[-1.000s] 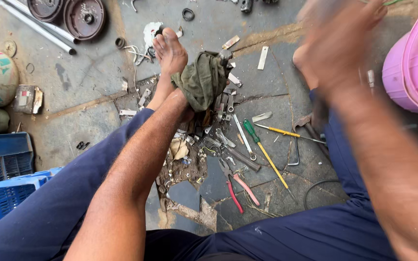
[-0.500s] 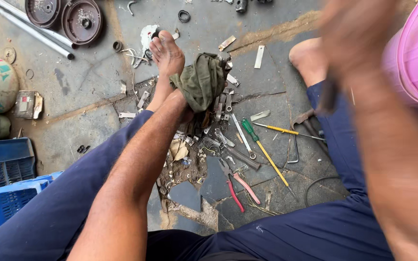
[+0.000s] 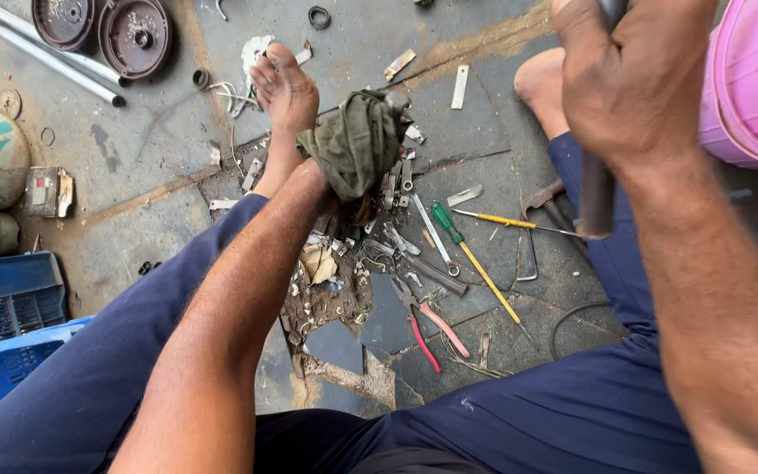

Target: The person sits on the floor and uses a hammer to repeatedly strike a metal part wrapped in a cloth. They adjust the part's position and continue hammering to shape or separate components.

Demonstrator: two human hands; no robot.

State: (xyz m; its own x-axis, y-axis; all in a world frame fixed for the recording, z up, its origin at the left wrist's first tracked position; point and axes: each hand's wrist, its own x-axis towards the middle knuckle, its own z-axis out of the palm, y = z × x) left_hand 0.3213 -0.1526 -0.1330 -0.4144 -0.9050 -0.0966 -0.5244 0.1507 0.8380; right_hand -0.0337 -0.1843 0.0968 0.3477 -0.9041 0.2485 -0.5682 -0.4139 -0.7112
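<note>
Person seen from own head camera. Both forearms bare, no sleeves visible, dark hair along them. Left hand point(image 3: 331, 197) and right hand point(image 3: 633, 79) bare: no gloves, rings or watch seen. Legs in dark navy trousers point(image 3: 572, 421), plain cloth, small pale speck near the seam. Both feet bare; left foot point(image 3: 284, 88) dusty, toes visible.

left hand point(image 3: 337, 195) hidden under green rag point(image 3: 357, 140)

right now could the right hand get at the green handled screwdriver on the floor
Probably not at once: the right hand is raised and wrapped around a dark tool handle. The green-handled screwdriver lies uncovered between the legs, so the path looks free once that hand is emptied.
</note>
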